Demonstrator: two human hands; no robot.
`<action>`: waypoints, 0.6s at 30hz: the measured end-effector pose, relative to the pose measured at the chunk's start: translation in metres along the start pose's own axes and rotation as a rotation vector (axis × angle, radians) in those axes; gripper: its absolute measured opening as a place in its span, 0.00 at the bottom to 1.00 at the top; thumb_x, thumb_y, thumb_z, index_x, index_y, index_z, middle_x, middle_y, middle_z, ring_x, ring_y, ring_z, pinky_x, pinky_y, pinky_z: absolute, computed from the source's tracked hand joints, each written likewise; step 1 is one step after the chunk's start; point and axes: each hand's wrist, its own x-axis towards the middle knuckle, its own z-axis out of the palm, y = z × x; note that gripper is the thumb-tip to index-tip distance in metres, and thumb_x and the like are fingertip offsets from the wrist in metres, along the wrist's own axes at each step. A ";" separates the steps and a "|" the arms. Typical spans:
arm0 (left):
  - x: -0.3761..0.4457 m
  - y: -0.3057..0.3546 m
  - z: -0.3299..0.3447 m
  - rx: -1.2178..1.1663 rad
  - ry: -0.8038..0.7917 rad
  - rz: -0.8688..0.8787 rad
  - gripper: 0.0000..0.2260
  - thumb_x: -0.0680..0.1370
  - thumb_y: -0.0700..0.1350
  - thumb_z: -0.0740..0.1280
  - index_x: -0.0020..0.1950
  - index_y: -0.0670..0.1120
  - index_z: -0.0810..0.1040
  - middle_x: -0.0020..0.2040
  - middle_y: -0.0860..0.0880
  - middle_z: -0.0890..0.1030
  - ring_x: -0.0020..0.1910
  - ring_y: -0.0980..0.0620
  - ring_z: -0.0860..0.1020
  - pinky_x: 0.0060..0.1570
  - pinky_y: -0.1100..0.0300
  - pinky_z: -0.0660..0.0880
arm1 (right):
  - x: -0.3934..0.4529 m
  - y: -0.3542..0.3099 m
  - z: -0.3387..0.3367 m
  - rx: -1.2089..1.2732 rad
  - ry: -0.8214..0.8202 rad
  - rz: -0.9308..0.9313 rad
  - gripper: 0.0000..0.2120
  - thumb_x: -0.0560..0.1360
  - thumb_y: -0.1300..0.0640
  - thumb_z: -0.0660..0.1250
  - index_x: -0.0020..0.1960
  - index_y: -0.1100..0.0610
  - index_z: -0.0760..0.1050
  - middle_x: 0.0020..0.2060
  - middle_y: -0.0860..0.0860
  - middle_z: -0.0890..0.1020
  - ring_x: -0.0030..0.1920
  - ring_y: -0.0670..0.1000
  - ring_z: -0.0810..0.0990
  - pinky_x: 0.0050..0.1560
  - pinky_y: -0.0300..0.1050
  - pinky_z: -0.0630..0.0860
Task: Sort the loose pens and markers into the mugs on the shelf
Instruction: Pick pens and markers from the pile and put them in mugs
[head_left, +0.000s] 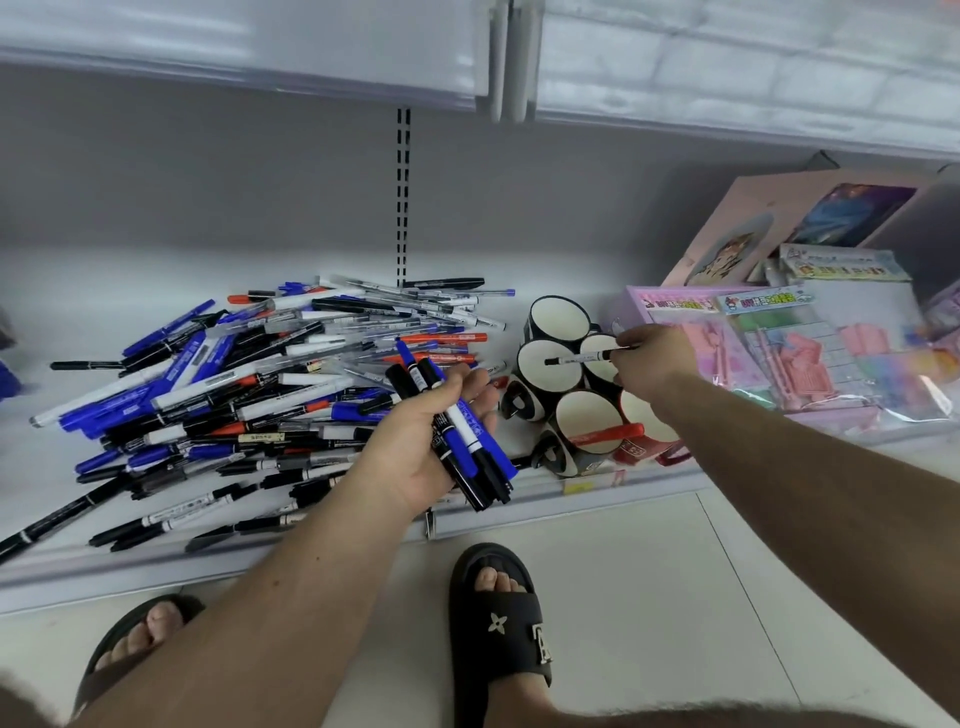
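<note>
Right hand (647, 361): grip is a fingertip pinch on one black-and-white marker (584, 357), held level over the mouth of a black mug (550, 366); marker tip not inside. Left hand (441, 441): palm up, fingers curled round a bundle of markers (462, 431), black and blue. A red marker (613, 433) lies across the rim of a nearer mug (587, 423). Mugs stand clustered, touching; the exact count is unclear, since the right wrist covers part of the group. Pile of loose pens (249, 379), blue, black, red and white, sits left of the mugs on the white shelf (519, 493); print on barrels unreadable. Pink packaged stationery (779, 353) right of the mugs, its labels blurred. Upper shelf edge out of focus. Pale tiled floor (649, 597) below; two feet in black sandals (498, 634).
</note>
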 end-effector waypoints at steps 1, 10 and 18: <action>-0.001 0.001 0.000 -0.007 -0.018 0.002 0.10 0.77 0.40 0.65 0.57 0.43 0.79 0.50 0.47 0.85 0.46 0.51 0.85 0.45 0.57 0.81 | 0.006 -0.002 0.005 -0.023 -0.021 0.013 0.13 0.74 0.62 0.67 0.56 0.54 0.82 0.49 0.55 0.84 0.48 0.58 0.84 0.51 0.54 0.82; -0.010 0.020 -0.011 0.005 -0.108 0.058 0.18 0.72 0.40 0.64 0.61 0.42 0.77 0.53 0.45 0.85 0.49 0.50 0.84 0.42 0.57 0.82 | 0.012 -0.021 0.034 -0.242 -0.033 -0.028 0.05 0.76 0.59 0.63 0.50 0.55 0.77 0.48 0.53 0.83 0.48 0.55 0.81 0.44 0.43 0.78; -0.013 0.027 -0.011 -0.074 -0.093 0.165 0.11 0.79 0.38 0.60 0.54 0.43 0.82 0.49 0.46 0.85 0.45 0.50 0.84 0.52 0.53 0.78 | -0.113 -0.090 0.028 0.220 -0.623 -0.162 0.13 0.79 0.47 0.64 0.44 0.55 0.78 0.32 0.52 0.80 0.26 0.50 0.73 0.28 0.40 0.67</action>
